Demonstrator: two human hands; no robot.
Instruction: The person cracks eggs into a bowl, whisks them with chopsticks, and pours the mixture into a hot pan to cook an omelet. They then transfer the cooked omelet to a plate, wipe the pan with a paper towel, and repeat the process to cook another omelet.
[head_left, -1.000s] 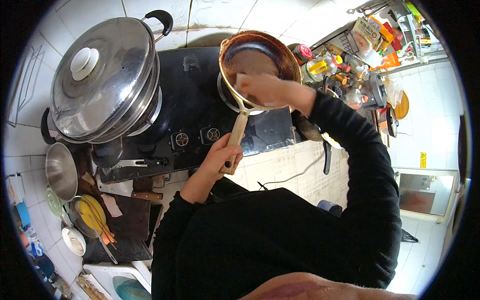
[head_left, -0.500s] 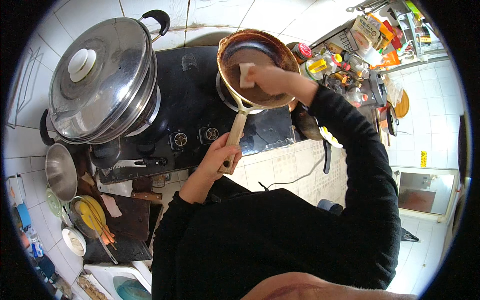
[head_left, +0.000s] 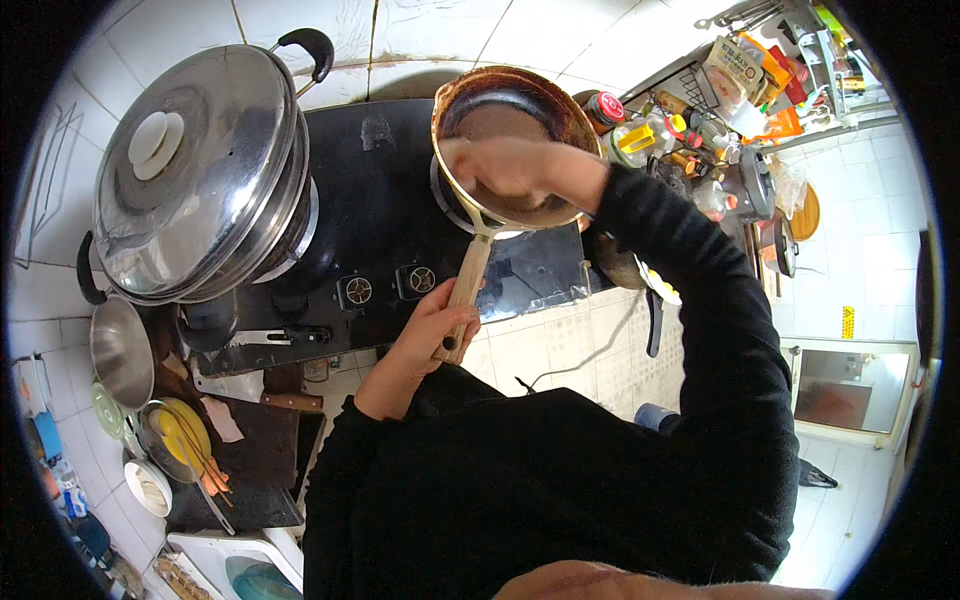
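My left hand [head_left: 428, 328] is closed around the pale wooden handle [head_left: 470, 276] of a frying pan [head_left: 508, 112]. The pan sits over the right burner of the black gas stove [head_left: 375, 220], its inside brown and its far rim stained. Inside the pan, my right hand [head_left: 525, 170] is smeared by motion and close to the pan's surface. The folded white piece of paper or cloth seen in it half a second ago is not distinguishable now; fingers and blur cover that spot.
A large lidded steel pot [head_left: 200, 190] stands on the left burner. Bottles and jars [head_left: 650, 135] crowd the counter at right. To the left lie a cleaver [head_left: 290, 401], a steel bowl [head_left: 122, 352] and a yellow plate [head_left: 182, 435] with chopsticks.
My right hand has swept left across the inside of the pan, and the white piece has gone from sight. My left hand keeps its grip on the handle.
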